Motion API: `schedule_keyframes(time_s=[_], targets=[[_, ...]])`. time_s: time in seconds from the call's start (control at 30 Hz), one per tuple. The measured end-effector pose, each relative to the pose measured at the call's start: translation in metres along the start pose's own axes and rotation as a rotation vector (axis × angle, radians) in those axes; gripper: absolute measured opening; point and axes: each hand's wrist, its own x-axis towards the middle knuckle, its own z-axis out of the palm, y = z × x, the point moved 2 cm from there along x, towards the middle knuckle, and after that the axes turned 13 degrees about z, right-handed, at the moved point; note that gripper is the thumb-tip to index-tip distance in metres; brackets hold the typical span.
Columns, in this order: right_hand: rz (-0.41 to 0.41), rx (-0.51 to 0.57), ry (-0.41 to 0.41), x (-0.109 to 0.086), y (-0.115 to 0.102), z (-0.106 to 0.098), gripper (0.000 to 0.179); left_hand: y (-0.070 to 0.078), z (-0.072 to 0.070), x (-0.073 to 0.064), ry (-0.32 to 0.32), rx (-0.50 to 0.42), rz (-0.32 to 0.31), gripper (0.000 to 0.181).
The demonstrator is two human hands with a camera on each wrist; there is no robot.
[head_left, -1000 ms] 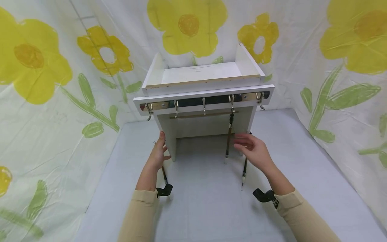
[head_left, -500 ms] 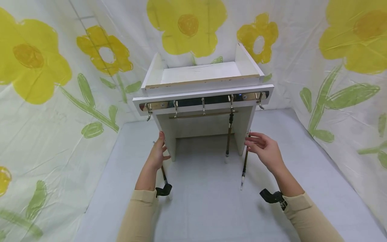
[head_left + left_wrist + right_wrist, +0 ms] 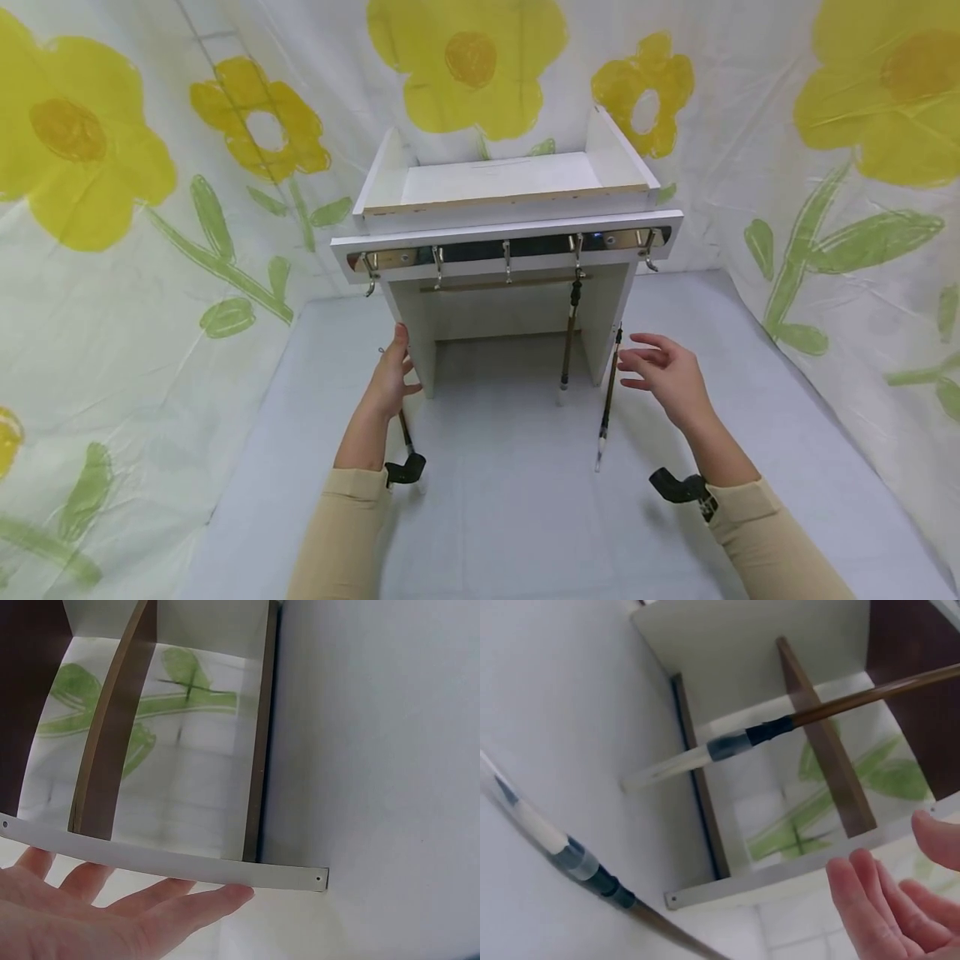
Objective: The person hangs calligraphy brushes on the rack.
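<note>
A white shelf unit (image 3: 506,204) stands upright with a metal hook rail (image 3: 480,250) across its front. My left hand (image 3: 388,375) rests against the left side panel, thumb up; in the left wrist view its fingers (image 3: 161,904) touch the panel's white edge (image 3: 180,862). A calligraphy brush (image 3: 570,333) hangs tip down from a hook on the rail. Another brush (image 3: 609,392) hangs along the right side panel, a clear cap over its tip. Right beside it is my right hand (image 3: 667,379), fingers loosely bent and holding nothing. Partly hidden behind my left hand hangs a third brush (image 3: 406,429).
A pale cloth (image 3: 502,517) covers the surface below the unit. Behind it hangs a curtain (image 3: 135,333) with yellow flowers. A thin wooden rod (image 3: 502,285) runs under the rail, and the unit has an open tray-like top (image 3: 498,172).
My right hand has moved to the right, from beside the brush on the rail, past the right panel, to the outer side of the right brush. The left hand stays on its panel.
</note>
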Motion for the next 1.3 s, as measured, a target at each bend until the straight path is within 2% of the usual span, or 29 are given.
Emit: schedule_keyframes(time_s=[0.27,0.47,0.93,1.3], targets=[[0.076,0.012,-0.025,0.010,0.009,0.005,0.062,0.005,-0.007,0.001,-0.004,0.023,0.036,0.075],[0.097,-0.001,0.006,0.012,0.013,0.004,0.062,0.011,-0.005,0.001,-0.007,0.018,0.016,0.081],[0.182,0.016,0.059,0.023,0.025,0.007,0.063,0.005,-0.003,0.002,-0.023,0.003,0.026,0.078],[0.251,-0.055,0.097,0.029,0.033,0.005,0.066,-0.003,-0.002,0.002,-0.027,-0.005,0.022,0.077]])
